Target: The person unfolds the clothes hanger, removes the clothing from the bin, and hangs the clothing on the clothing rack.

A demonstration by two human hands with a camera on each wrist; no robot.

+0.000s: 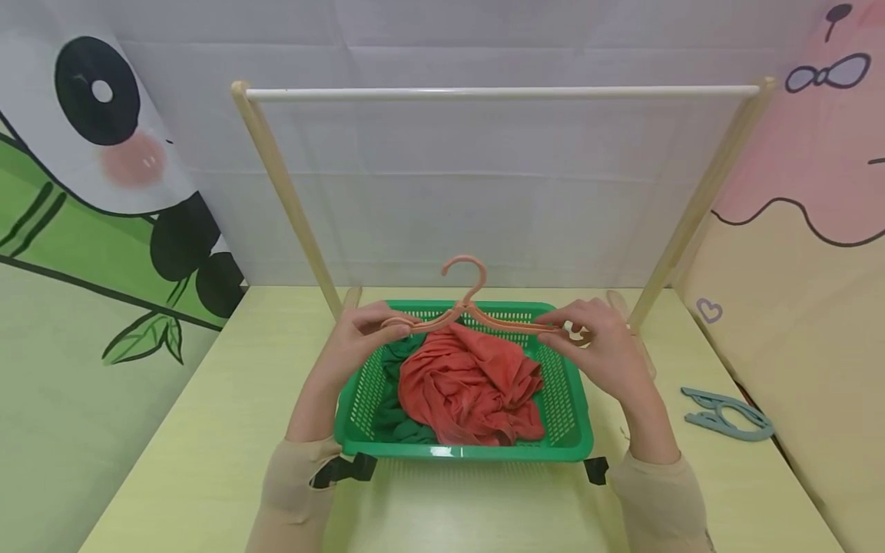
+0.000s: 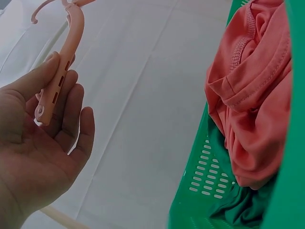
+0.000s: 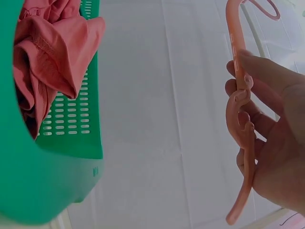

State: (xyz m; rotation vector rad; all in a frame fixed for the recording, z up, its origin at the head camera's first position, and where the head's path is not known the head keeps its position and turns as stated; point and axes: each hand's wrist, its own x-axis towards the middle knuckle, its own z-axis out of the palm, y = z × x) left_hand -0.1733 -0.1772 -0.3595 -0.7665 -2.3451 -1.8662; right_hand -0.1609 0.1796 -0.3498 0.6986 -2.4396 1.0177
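An orange-pink folding clothes hanger point(image 1: 465, 306) is held up over the basket, its hook pointing upward. My left hand point(image 1: 359, 338) pinches the end of one arm between thumb and fingers, as the left wrist view shows on the hanger arm point(image 2: 62, 71). At the other arm, my right hand point(image 1: 598, 346) grips near a hinge; a folding end piece point(image 3: 245, 157) hangs down past the fingers in the right wrist view. Below lies a crumpled red garment point(image 1: 470, 384) in the green plastic basket point(image 1: 463, 452), with dark green cloth point(image 1: 397, 407) beside and under it.
Behind the basket stands a rack with a white bar point(image 1: 498, 94) on wooden side posts point(image 1: 286, 192). A folded blue-grey hanger point(image 1: 733, 415) lies on the table point(image 1: 207, 445) at the right. Black tape pieces point(image 1: 596, 470) mark the table by the basket's front corners.
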